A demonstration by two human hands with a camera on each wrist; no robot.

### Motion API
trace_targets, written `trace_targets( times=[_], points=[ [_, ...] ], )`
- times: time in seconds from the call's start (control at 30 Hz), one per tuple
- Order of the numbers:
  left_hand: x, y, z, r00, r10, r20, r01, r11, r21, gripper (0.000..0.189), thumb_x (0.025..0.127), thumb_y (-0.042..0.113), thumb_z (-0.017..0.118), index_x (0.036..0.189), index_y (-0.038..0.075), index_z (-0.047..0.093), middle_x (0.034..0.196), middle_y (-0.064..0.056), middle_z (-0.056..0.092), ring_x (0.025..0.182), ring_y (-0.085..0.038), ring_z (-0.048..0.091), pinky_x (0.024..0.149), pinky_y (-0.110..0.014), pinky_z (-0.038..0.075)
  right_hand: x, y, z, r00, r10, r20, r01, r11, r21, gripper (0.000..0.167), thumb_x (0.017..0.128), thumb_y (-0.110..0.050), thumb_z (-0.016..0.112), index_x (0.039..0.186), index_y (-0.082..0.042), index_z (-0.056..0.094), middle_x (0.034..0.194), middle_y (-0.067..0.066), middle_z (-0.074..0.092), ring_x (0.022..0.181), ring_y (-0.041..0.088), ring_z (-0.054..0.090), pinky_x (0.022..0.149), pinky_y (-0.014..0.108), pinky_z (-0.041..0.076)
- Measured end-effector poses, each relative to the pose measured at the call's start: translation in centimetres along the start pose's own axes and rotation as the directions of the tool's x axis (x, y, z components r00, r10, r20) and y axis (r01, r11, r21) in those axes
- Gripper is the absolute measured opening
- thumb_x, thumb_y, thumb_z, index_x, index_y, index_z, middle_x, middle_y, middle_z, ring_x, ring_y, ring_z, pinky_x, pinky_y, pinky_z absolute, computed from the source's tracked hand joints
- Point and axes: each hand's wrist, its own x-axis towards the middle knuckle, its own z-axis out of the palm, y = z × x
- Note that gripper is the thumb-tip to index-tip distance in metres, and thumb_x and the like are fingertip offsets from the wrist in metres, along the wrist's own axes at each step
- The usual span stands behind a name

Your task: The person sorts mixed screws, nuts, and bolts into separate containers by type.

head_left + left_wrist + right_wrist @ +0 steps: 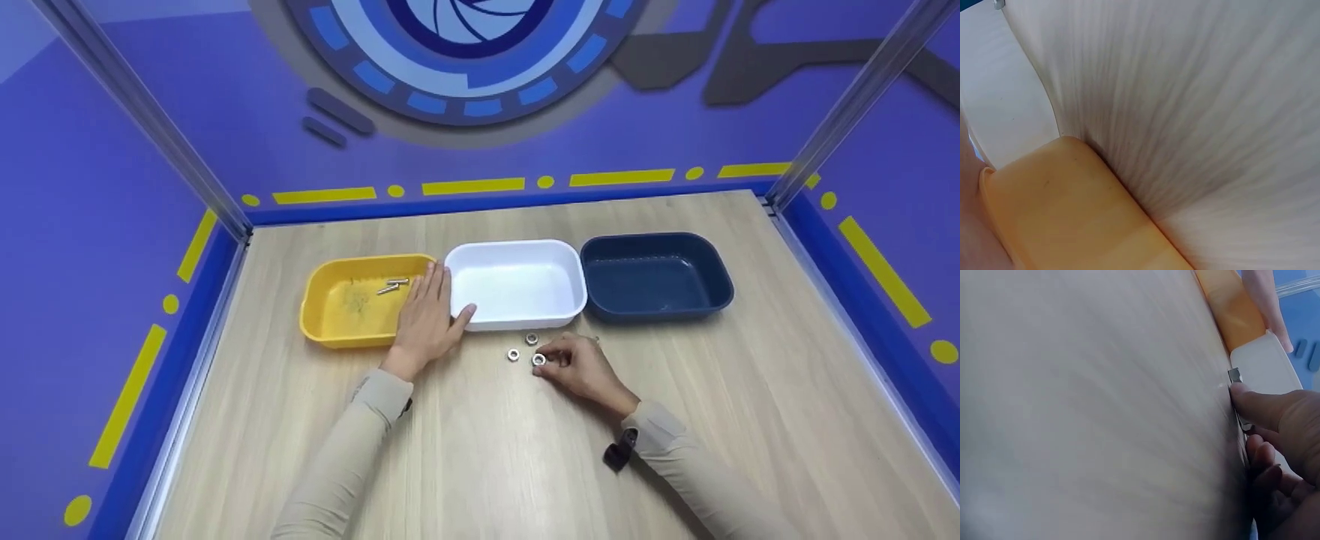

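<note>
My left hand (pixel 427 315) lies with straight fingers over the adjoining rims of the yellow bin (pixel 352 341) and the white bin (pixel 517 325), thumb at the white bin's front corner. Two metal screws (pixel 393 286) lie inside the yellow bin, left of my fingers. My right hand (pixel 585 367) pinches a metal hex nut (pixel 538 360) between thumb and index finger, low over the table in front of the white bin. Nearby on the wood lie a second nut (pixel 532 339) and a third nut (pixel 514 355). In the right wrist view, my right thumb (pixel 1264 408) partly hides the nuts.
A dark blue bin (pixel 656 311) stands right of the white one, the three bins side by side in a row. Blue printed panels (pixel 480 161) with metal corner posts enclose the wooden table (pixel 480 465) at the back and sides.
</note>
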Motion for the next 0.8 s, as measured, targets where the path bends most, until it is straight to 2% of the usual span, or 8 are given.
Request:
trace_targets(
  times=[0.17,0.3,0.57,0.8],
  points=[
    [0.0,0.0,0.2,1.0,-0.002,-0.01,0.002,1.0,-0.013,0.089,0.111,0.062,0.029,0.168,-0.006,0.018,0.178,-0.023,0.013,0.167,-0.034,0.009,0.138,-0.049,0.01,0.1,-0.4,0.1,0.999,-0.05,0.012,0.051,0.993,-0.104,0.021,0.084,-0.017,0.092,0.103,-0.011,0.085,0.084,0.001,0.069,0.072,0.007,0.055,0.066,0.023,0.044],
    [0.1,-0.2,0.4,0.999,0.004,-0.035,-0.005,1.0,-0.008,0.088,0.112,0.061,0.029,0.167,-0.007,0.019,0.176,-0.025,0.019,0.167,-0.035,0.011,0.137,-0.051,0.016,0.3,-0.9,0.0,0.998,-0.049,0.035,0.054,0.989,-0.139,0.02,0.087,-0.019,0.09,0.105,-0.013,0.084,0.085,-0.001,0.064,0.072,0.008,0.053,0.068,0.025,0.041],
    [0.0,-0.1,0.4,0.999,0.01,-0.034,-0.011,1.0,-0.011,0.086,0.112,0.059,0.028,0.167,-0.008,0.019,0.176,-0.026,0.018,0.166,-0.037,0.012,0.137,-0.052,0.016,0.4,-1.1,-0.4,0.998,-0.041,0.041,0.043,0.998,-0.04,0.023,0.089,-0.015,0.088,0.111,-0.011,0.083,0.092,0.002,0.068,0.078,0.015,0.058,0.069,0.023,0.044],
    [0.0,-0.1,0.3,0.999,0.015,-0.034,-0.016,1.0,-0.018,0.087,0.112,0.059,0.029,0.167,-0.007,0.019,0.177,-0.025,0.015,0.166,-0.038,0.013,0.137,-0.052,0.016,0.7,-1.8,-0.7,0.996,-0.061,0.058,0.062,0.998,-0.018,0.023,0.09,-0.013,0.087,0.111,-0.006,0.081,0.095,0.004,0.07,0.077,0.011,0.057,0.068,0.022,0.045]
  ],
)
